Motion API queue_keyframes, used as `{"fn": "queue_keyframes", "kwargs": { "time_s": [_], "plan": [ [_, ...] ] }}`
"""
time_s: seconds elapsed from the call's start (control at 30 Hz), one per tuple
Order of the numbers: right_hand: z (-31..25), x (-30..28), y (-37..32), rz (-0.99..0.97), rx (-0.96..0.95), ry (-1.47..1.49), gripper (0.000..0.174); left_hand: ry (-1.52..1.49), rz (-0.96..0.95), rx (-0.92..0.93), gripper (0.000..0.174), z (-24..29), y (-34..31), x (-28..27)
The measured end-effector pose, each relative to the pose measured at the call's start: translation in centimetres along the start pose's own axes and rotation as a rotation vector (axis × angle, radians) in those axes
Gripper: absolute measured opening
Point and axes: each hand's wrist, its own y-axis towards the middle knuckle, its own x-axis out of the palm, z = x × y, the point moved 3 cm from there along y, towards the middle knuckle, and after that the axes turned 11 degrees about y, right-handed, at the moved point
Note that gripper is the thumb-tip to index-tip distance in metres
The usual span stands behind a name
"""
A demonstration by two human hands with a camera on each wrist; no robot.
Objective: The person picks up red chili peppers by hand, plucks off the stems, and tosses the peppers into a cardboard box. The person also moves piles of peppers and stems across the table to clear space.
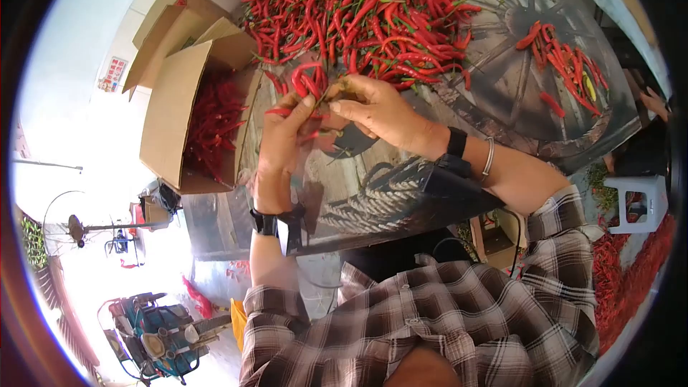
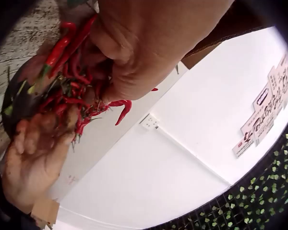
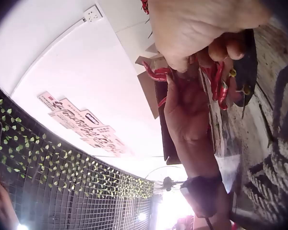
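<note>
Over the table, my left hand [image 1: 279,145] holds several red chili peppers [image 1: 307,80] between thumb and fingers. Their curved tips and green stems stick out around the fingers. My right hand [image 1: 387,113] is close on the right, its thumb and forefinger pinching at the stem end of a chili. In the left wrist view the held chilies [image 2: 69,52] hang below the left palm, with the right fingers against their stems. The right wrist view has chilies [image 3: 220,86] beneath the right fingertips. A big chili pile [image 1: 358,18] lies just beyond both hands.
An open cardboard box [image 1: 165,115] with chilies inside stands at the left. A smaller group of chilies [image 1: 566,64] lies on the wheel-patterned tabletop [image 1: 502,93] at the right. Thick rope [image 1: 380,193] shows near the front edge. A white stool [image 1: 638,204] stands at far right.
</note>
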Motion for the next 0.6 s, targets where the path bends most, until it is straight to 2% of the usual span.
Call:
{"fn": "queue_keyframes", "kwargs": {
  "time_s": [0.1, 0.17, 0.23, 0.3, 0.37, 0.43, 0.5, 0.57, 0.6],
  "plan": [
    [-0.1, -0.2, 0.1, 0.005, -0.047, 0.017, 0.014, -0.048, -0.096, 0.010, 0.013, 0.7, -0.4, 1.0],
    [-0.3, 0.0, -0.1, 0.032, -0.034, 0.011, 0.013, -0.001, -0.042, -0.028, 0.011, 1.0, -0.7, 1.1],
    [-0.8, 0.9, -0.3, 0.037, -0.080, 0.183, 0.015, -0.053, -0.106, 0.033, 0.012, 0.3, -0.8, 0.6],
    [-0.5, 0.4, 0.0, 0.029, -0.087, 0.103, 0.017, -0.074, 0.017, -0.089, 0.013, 0.2, -1.1, 2.6],
    [0.5, 0.4, 0.6, -0.049, -0.188, 0.232, 0.020, -0.025, -0.031, -0.057, 0.014, 0.2, -1.5, 3.3],
    [-0.2, 0.0, 0.0, 0.004, -0.156, 0.217, 0.020, 0.043, -0.037, -0.018, 0.015, 0.2, -1.0, 2.8],
    [-0.8, -0.2, 0.0, 0.059, -0.139, 0.058, 0.019, 0.209, -0.100, 0.006, 0.024, 0.0, -0.9, 1.7],
    [-0.8, -0.5, 0.1, 0.082, -0.074, 0.087, 0.016, 0.193, -0.086, 0.012, 0.023, -0.3, -0.6, 1.4],
    [-0.9, -0.7, 0.1, 0.085, -0.075, 0.097, 0.016, 0.120, -0.010, -0.016, 0.021, -0.2, -0.8, 1.6]
  ]
}}
